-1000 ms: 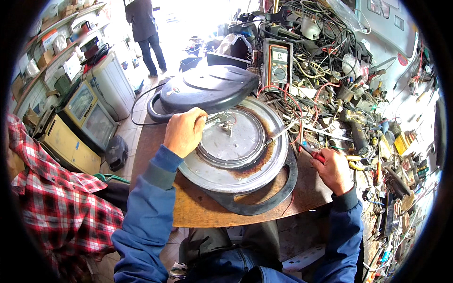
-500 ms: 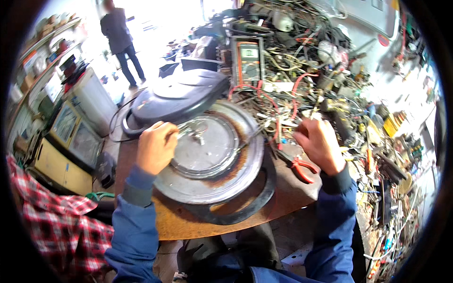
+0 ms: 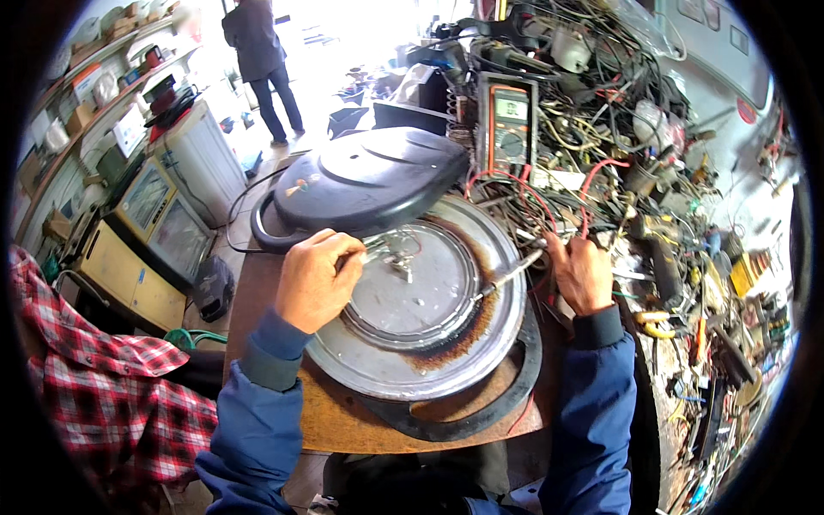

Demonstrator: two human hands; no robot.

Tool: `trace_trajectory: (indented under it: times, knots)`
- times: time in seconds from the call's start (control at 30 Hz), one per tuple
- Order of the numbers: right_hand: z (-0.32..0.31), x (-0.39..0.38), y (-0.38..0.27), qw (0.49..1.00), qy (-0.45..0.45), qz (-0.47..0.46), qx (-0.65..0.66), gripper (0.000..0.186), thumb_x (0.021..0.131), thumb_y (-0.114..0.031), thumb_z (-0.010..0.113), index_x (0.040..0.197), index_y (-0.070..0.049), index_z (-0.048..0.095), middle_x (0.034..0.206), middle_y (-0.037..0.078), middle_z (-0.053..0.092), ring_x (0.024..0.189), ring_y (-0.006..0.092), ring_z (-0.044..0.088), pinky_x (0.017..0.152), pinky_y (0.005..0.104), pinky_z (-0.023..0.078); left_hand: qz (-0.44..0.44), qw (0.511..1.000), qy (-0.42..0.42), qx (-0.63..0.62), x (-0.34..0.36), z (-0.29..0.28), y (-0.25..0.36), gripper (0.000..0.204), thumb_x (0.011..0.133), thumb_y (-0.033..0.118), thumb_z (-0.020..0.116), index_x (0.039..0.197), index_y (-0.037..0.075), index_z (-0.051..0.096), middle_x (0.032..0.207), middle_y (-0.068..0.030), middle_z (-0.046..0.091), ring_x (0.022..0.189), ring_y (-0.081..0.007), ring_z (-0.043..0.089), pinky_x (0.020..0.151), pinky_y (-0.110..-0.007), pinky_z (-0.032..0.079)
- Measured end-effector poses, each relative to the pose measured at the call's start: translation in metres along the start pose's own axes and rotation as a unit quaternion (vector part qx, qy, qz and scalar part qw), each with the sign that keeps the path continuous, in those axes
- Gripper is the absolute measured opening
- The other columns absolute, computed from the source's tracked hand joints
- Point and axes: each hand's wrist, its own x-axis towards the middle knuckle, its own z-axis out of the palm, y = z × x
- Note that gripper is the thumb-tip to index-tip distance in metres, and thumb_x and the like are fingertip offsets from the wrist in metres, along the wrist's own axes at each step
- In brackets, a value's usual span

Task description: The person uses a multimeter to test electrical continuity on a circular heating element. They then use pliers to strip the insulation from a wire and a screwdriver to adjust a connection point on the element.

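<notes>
The left hand (image 3: 318, 281) has thumb and fingers together at the round metal plate (image 3: 410, 302), which lies on the worktop (image 3: 339, 416) partly hidden by the black cover (image 3: 369, 182), and whether the curled right hand (image 3: 584, 275) grips something, I cannot tell.

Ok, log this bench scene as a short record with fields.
Left hand: over round metal plate, grip unclear
Right hand: near pale rod, contact unclear
Plate marks: brown staining
Dark domed cover: overlaps plate's far side
Multimeter: beyond plate, right of cover
Background: standing person
</notes>
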Motion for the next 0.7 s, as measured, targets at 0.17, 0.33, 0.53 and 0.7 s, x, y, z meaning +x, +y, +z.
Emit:
trace_trajectory:
  times: [0.17, 0.33, 0.53, 0.7]
  knots:
    - [0.004, 0.001, 0.0, 0.998, -0.003, 0.002, 0.066, 0.068, 0.1, -0.062, 0.064, 0.079, 0.003, 0.068, 0.076, 0.028, 0.07, 0.077, 0.0496, 0.071, 0.072, 0.0561, 0.054, -0.04, 0.999, -0.016, -0.019, -0.001, -0.003, -0.001, 0.009, 0.092, -0.001, 0.073, 0.1, -0.002, 0.075, 0.088, -0.0114, 0.07, 0.068, -0.0159, 0.065, 0.062, -0.031, 0.051]
    - [0.007, 0.003, -0.001, 0.995, -0.024, 0.016, 0.095, 0.07, 0.098, -0.065, 0.065, 0.094, 0.005, 0.07, 0.081, 0.029, 0.072, 0.083, 0.0495, 0.073, 0.076, 0.0543, 0.055, -0.047, 0.999, -0.016, -0.022, 0.0, -0.001, -0.001, 0.008, 0.092, -0.002, 0.073, 0.1, -0.002, 0.075, 0.087, -0.0113, 0.069, 0.066, -0.0156, 0.064, 0.061, -0.031, 0.051]
    - [0.009, 0.002, 0.002, 0.989, -0.029, 0.023, 0.143, 0.057, 0.1, -0.047, 0.07, 0.119, 0.007, 0.069, 0.085, 0.028, 0.075, 0.085, 0.0443, 0.075, 0.078, 0.05, 0.056, -0.054, 0.998, -0.019, -0.023, 0.001, -0.003, 0.003, 0.007, 0.091, -0.002, 0.075, 0.098, -0.002, 0.075, 0.087, -0.0108, 0.069, 0.066, -0.0156, 0.064, 0.06, -0.031, 0.051]
    - [0.017, 0.006, 0.015, 0.98, -0.038, 0.03, 0.192, 0.044, 0.099, -0.026, 0.071, 0.127, 0.008, 0.066, 0.083, 0.023, 0.075, 0.077, 0.0334, 0.075, 0.075, 0.0433, 0.057, -0.045, 0.999, -0.018, -0.01, 0.0, 0.0, 0.0, 0.007, 0.09, -0.002, 0.076, 0.098, -0.002, 0.075, 0.086, -0.0107, 0.068, 0.065, -0.0162, 0.063, 0.06, -0.031, 0.05]
